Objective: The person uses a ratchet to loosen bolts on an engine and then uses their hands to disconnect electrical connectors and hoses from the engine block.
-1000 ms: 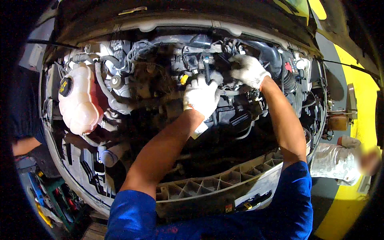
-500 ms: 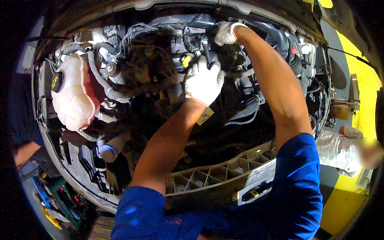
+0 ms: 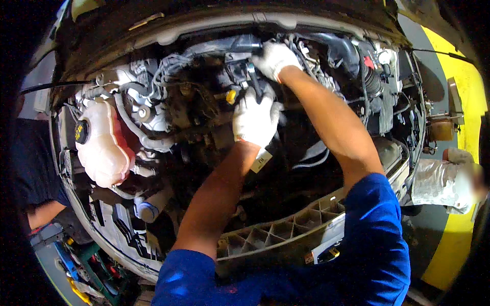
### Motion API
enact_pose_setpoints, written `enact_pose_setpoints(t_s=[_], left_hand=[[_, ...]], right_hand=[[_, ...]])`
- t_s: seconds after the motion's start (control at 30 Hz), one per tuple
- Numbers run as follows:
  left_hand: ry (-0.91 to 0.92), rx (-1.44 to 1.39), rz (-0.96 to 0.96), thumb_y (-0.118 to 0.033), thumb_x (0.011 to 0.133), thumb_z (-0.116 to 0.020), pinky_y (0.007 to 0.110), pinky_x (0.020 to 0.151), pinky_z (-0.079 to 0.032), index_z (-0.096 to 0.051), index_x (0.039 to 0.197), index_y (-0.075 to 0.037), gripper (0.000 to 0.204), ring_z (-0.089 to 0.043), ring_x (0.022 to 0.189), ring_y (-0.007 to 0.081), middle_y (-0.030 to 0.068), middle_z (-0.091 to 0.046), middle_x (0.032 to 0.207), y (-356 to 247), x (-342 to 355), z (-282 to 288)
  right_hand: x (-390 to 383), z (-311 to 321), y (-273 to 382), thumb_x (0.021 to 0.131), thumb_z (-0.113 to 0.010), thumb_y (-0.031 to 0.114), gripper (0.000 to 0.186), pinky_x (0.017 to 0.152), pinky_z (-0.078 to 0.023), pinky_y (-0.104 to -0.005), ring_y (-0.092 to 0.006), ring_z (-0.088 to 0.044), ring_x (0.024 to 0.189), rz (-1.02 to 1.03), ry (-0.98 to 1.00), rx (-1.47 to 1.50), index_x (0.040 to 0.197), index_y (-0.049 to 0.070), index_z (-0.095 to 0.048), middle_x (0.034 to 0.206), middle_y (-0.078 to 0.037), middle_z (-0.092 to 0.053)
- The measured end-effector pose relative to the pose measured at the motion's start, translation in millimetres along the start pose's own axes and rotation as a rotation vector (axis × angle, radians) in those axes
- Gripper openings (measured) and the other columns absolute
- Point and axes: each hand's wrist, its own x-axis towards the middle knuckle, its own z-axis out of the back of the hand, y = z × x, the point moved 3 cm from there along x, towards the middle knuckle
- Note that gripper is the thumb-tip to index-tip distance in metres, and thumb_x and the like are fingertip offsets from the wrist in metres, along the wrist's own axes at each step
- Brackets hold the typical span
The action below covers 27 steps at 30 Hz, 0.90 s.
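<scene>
Both my hands wear white knit gloves and reach into a car's engine bay (image 3: 189, 97). My left hand (image 3: 256, 118) is at the middle, fingers bent downward around the lower end of a black hose (image 3: 253, 77), which runs into the gap between them. Its fingertips are hidden and slightly blurred. Farther back, my right hand (image 3: 278, 60) is closed beside the hose's upper end, near a black air duct (image 3: 245, 43). What its fingers grip is hidden. A yellow cap (image 3: 230, 97) sits just left of my left hand, and a pale tag (image 3: 261, 160) hangs below its wrist.
A pinkish coolant tank (image 3: 104, 145) with a black cap stands at the left. The ribbed front crossbeam (image 3: 280, 229) lies near me. Tools fill a tray (image 3: 97, 265) at lower left. Another person's arm (image 3: 46, 214) shows at left; a person in pale clothing (image 3: 439, 181) is at right.
My right hand has moved left and slightly nearer, closer to my left hand. The left hand stays at the hose, its fingers shifted a little. The whole view has also shifted.
</scene>
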Motion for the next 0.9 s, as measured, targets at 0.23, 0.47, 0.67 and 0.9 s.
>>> enact_pose_setpoints(t_s=[0.23, 0.47, 0.67, 0.9], left_hand=[[-0.052, 0.029, -0.042, -0.041, 0.096, -0.061, 0.050, 0.088, -0.052, -0.063, 0.130, -0.018, 0.041, -0.062, 0.106, 0.0404, 0.0273, -0.057, 0.129, -6, -4, -10], [-0.061, 0.029, -0.049, -0.042, 0.096, -0.062, 0.050, 0.086, -0.052, -0.063, 0.127, -0.018, 0.039, -0.062, 0.103, 0.0392, 0.0240, -0.058, 0.124, -7, 0, -4], [-0.042, 0.049, -0.036, -0.043, 0.097, -0.061, 0.050, 0.087, -0.052, -0.066, 0.124, -0.014, 0.040, -0.063, 0.105, 0.0404, 0.0256, -0.058, 0.126, -6, 1, -5], [0.038, -0.002, -0.019, -0.037, 0.095, -0.062, 0.052, 0.096, -0.052, -0.061, 0.139, -0.015, 0.049, -0.060, 0.115, 0.0457, 0.0300, -0.055, 0.135, -5, 0, -6]], right_hand=[[-57, -1, -40, 0.095, -0.064, 0.041, 0.071, 0.098, -0.051, -0.0485, -0.0416, -0.066, 0.112, 0.084, -0.121, -0.339, 0.157, 0.019, -0.039, 0.121, -0.023, -0.069], [-16, -2, -54, 0.099, -0.053, 0.032, 0.056, 0.099, -0.054, -0.0462, -0.0419, -0.066, 0.117, 0.025, 0.298, -0.280, 0.150, 0.009, -0.045, 0.122, -0.025, -0.070], [-49, -24, -37, 0.099, -0.056, 0.034, 0.067, 0.106, -0.046, -0.0515, -0.0490, -0.060, 0.120, 0.033, -0.060, -0.115, 0.159, 0.016, -0.034, 0.131, -0.033, -0.059], [-66, -32, -50, 0.095, -0.061, 0.032, 0.057, 0.088, -0.054, -0.0531, -0.0468, -0.065, 0.100, 0.161, -0.391, -0.047, 0.148, 0.014, -0.052, 0.111, -0.027, -0.064]])
